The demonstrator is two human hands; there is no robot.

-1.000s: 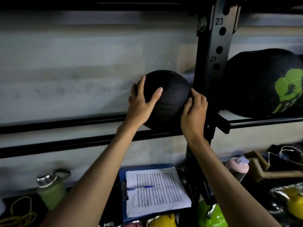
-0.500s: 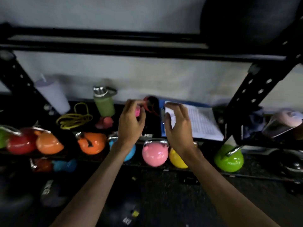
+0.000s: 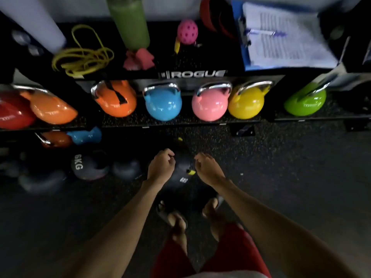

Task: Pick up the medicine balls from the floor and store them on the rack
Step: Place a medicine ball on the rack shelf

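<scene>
**Dim gym corner, black rubber underfoot**

The floor (image 3: pixel 291 187) is dark speckled rubber matting, poorly lit. A black metal rack (image 3: pixel 192 74) marked ROGUE stands against a pale wall (image 3: pixel 170 9). Its lower tray (image 3: pixel 200 123), lined with the same speckled rubber, carries a row of glossy kettlebells (image 3: pixel 163 105) catching bright highlights. The shelf (image 3: pixel 210 57) above it is black too, reaching back to the wall.

We no longer hold the black rubber ball against the rack's upper rails, and it is out of view. Our left hand (image 3: pixel 160 167) and right hand (image 3: pixel 208 169) now hang low, fingers loosely curled and holding nothing, above a dark round medicine ball marked 6KG (image 3: pixel 181 178) on the speckled black floor (image 3: pixel 281 177), where our view now points.
</scene>
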